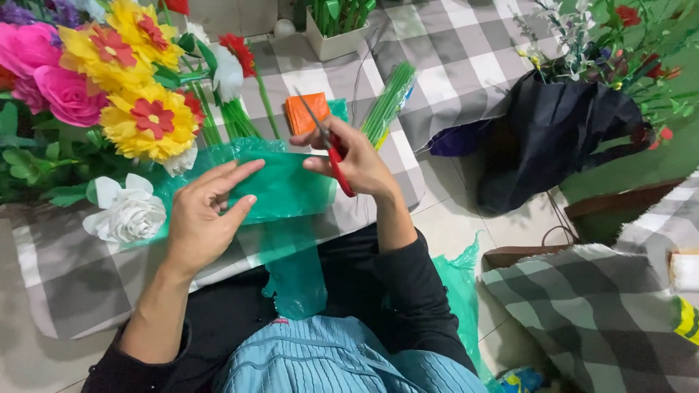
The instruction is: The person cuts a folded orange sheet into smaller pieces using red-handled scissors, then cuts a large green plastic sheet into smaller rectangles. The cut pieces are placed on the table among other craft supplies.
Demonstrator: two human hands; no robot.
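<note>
The left hand lies flat, fingers stretched out toward two o'clock, pressing down on a sheet of green plastic film spread over a grey checked cloth at the centre of the view. The right hand is clenched around the red handles of a pair of scissors, whose blades point up toward eleven o'clock; its fingertips rest at the film's right edge. A strip of the same film hangs down toward six o'clock over the person's dark lap.

At ten o'clock stands a bunch of paper flowers, yellow ones with red centres beside pink blooms, and a white paper rose lies just left of the left hand. Just above the scissors, at twelve o'clock, sits an orange folded packet, with a bundle of thin green stems to its right. A dark bag full of artificial sprigs stands at two o'clock on the tiled floor.
</note>
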